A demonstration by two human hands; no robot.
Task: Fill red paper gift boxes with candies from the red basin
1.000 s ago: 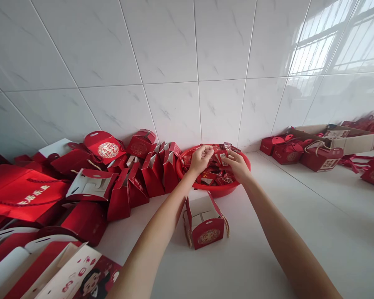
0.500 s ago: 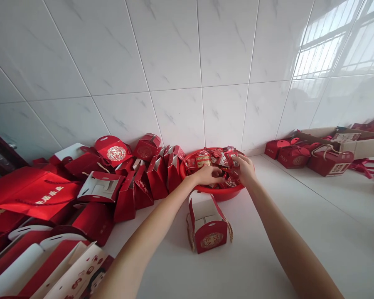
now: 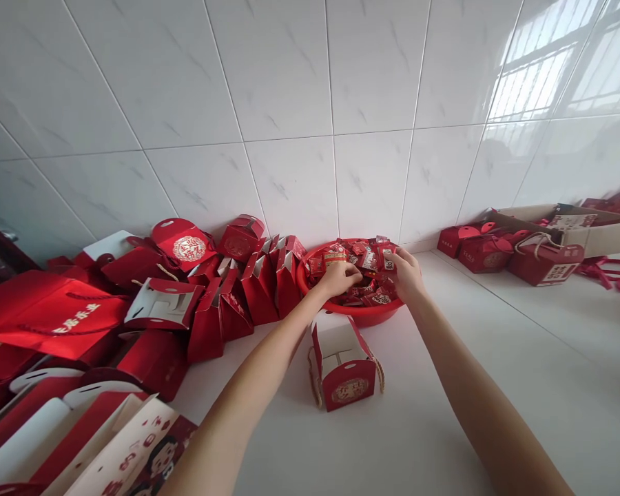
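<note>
A red plastic basin (image 3: 369, 317) full of red-wrapped candies (image 3: 366, 258) stands against the tiled wall. My left hand (image 3: 339, 279) is over the basin's left half, thumb and fingers brought together among the candies; what they pinch, if anything, is too small to make out. At the right rim my right hand (image 3: 409, 275) has its fingers closed on a red candy packet (image 3: 389, 260). Just in front of the basin is a red gift box (image 3: 352, 386), upright with its top open, a white inside and rope handles at both sides.
Several red gift boxes (image 3: 261, 289) and a red paper bag (image 3: 56, 313) crowd the left side. On the right are more red boxes (image 3: 548, 260) with rope handles, a cardboard carton (image 3: 607, 241) and red ribbons (image 3: 612, 272). The white tiled wall (image 3: 289, 179) rises behind.
My left hand's fingers have drawn together and lifted slightly over the candies. My right hand stays at the basin's right side. The view has shifted slightly.
</note>
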